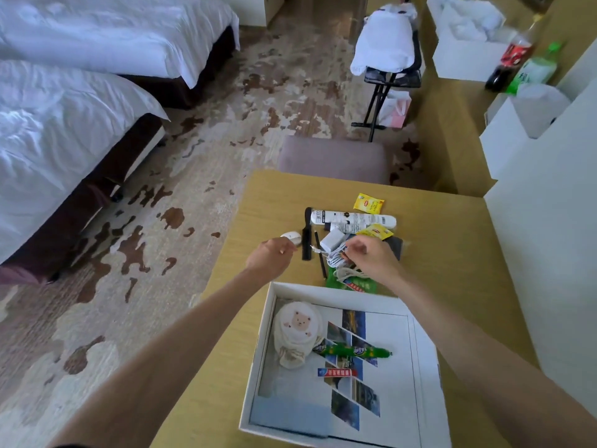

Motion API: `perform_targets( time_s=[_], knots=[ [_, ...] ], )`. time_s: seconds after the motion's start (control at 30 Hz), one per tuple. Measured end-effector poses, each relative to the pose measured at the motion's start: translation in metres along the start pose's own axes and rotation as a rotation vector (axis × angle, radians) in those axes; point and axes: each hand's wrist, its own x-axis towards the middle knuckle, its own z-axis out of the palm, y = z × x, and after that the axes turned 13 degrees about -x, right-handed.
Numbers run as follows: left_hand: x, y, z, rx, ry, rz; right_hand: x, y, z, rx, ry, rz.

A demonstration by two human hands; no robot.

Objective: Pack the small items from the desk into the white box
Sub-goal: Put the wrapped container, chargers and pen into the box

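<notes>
1. At frame centre, right hand (368,257) gripped the coiled white charger cable (336,255); left hand (274,253) pinched its plug end.
2. Open white cardboard box (323,291) sat lower centre, partly filled.
3. Judged next: lift cable, adapter included, into box.

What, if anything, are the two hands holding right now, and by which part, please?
The right hand grips the coiled white charger cable by its bundle; the left hand pinches its free end.

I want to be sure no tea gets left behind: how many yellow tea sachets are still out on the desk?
2. One yellow tea sachet lies at the far edge of the pile; the other sits nearer, just beyond the right hand. More could be hidden under the clutter.
</notes>
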Motion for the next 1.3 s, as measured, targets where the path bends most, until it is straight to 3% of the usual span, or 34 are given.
perform_targets(
  time_s=[0.17, 0.43, 0.57, 0.63, 0.73, 0.8, 0.87, 1.0, 1.13, 1.3],
  knots=[
    [0.067, -0.039, 0.012, 0.106, -0.054, -0.03, 0.062, -0.005, 0.031, -0.19, -0.03, 0.055],
    [0.109, -0.052, 0.037, 0.392, -0.133, 0.081, 0.112, -0.01, 0.063, -0.552, -0.01, 0.146],
    [0.111, -0.056, 0.039, 0.369, -0.119, 0.073, 0.12, -0.007, 0.072, -0.668, -0.037, 0.165],
    [0.11, -0.057, 0.036, 0.24, -0.125, 0.037, 0.12, -0.004, 0.072, -0.664, -0.06, 0.162],
    [0.098, -0.051, 0.022, -0.068, -0.12, -0.084, 0.11, -0.005, 0.059, -0.54, 0.028, 0.152],
    [0.084, -0.039, 0.011, -0.194, -0.107, -0.092, 0.095, -0.011, 0.045, -0.324, 0.135, 0.164],
    [0.061, -0.021, -0.003, -0.289, -0.079, -0.052, 0.074, -0.019, 0.026, -0.036, 0.176, 0.183],
    [0.006, 0.019, -0.024, -0.392, -0.033, 0.106, 0.013, -0.029, -0.009, 0.395, 0.094, 0.134],
    [-0.053, 0.044, -0.02, -0.353, 0.007, 0.217, -0.055, -0.023, -0.019, 0.522, 0.034, 0.113],
    [-0.113, 0.042, 0.007, -0.152, -0.011, 0.205, -0.115, -0.005, -0.017, 0.448, -0.072, 0.06]
  ],
)
